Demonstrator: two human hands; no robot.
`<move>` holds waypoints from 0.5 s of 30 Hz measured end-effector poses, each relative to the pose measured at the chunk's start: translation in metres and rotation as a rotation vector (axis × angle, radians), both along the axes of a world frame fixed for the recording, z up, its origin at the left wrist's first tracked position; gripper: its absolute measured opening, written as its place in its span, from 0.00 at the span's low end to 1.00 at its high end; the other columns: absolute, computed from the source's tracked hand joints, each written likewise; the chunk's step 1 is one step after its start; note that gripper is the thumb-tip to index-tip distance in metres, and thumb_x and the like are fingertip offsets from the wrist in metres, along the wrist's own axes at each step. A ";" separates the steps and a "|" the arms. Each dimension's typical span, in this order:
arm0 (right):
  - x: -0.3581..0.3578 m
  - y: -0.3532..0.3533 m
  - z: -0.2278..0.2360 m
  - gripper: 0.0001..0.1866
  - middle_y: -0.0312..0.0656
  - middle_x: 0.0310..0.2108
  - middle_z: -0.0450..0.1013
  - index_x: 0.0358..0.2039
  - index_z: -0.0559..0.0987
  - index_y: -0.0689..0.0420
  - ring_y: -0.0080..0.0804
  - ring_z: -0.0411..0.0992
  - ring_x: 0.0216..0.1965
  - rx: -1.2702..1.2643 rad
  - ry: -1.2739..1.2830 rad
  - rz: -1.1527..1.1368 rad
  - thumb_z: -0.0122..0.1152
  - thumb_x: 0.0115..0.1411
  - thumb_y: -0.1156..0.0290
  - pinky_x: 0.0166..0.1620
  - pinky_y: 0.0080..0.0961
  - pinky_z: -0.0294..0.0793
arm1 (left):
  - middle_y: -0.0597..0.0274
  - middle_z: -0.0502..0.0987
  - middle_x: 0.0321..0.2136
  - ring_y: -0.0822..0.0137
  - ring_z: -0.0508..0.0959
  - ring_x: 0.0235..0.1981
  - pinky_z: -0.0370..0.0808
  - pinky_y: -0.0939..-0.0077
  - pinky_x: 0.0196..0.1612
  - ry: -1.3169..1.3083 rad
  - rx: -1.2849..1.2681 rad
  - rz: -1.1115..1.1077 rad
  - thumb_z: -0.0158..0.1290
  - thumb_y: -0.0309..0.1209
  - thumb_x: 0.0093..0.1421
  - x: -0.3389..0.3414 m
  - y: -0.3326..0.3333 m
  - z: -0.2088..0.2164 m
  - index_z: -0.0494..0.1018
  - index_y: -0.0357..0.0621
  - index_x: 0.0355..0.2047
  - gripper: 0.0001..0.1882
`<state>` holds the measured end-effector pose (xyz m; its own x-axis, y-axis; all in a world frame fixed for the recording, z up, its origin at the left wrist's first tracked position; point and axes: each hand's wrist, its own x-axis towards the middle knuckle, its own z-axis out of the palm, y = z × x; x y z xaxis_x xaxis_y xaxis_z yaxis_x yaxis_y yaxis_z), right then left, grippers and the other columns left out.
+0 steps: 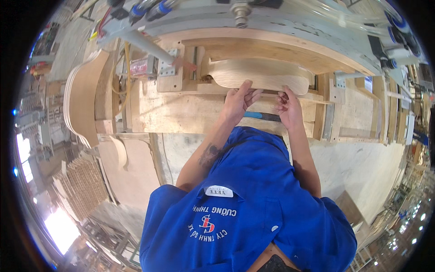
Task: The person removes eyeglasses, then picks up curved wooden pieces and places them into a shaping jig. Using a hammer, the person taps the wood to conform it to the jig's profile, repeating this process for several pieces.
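A pale, curved wooden panel (260,75) lies in a wooden jig (190,86) beneath a grey machine frame. My left hand (240,102) is at the panel's near edge, thumb on top and fingers curled. Farther right along the same edge, my right hand (289,106) pinches with its thumb and fingers. How far the fingers reach under the panel is hidden. Between my wrists, a tool with a blue and black handle (263,116) rests on the wooden bench (176,111).
Over the jig runs the grey machine beam (303,31), with air fittings and clear hoses (340,18). To the left stands a stack of curved wooden panels (81,99); a single curved piece (120,152) is below it. Slatted wood (81,188) is piled at lower left.
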<state>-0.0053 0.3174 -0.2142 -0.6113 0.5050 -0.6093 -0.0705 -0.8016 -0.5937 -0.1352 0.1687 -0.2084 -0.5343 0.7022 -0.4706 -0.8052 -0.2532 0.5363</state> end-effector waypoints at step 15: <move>0.012 0.003 -0.006 0.10 0.31 0.29 0.73 0.36 0.75 0.51 0.16 0.67 0.27 0.057 -0.051 -0.025 0.62 0.66 0.59 0.25 0.16 0.64 | 0.57 0.80 0.18 0.67 0.81 0.18 0.79 0.72 0.30 0.909 -0.673 -0.412 0.49 0.42 0.68 -0.031 -0.032 0.101 0.78 0.35 0.33 0.20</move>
<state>0.0065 0.3200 -0.2203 -0.5666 0.5544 -0.6096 -0.0586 -0.7650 -0.6414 -0.1661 0.1366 -0.1075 -0.6539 0.6562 -0.3766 -0.0193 0.4831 0.8753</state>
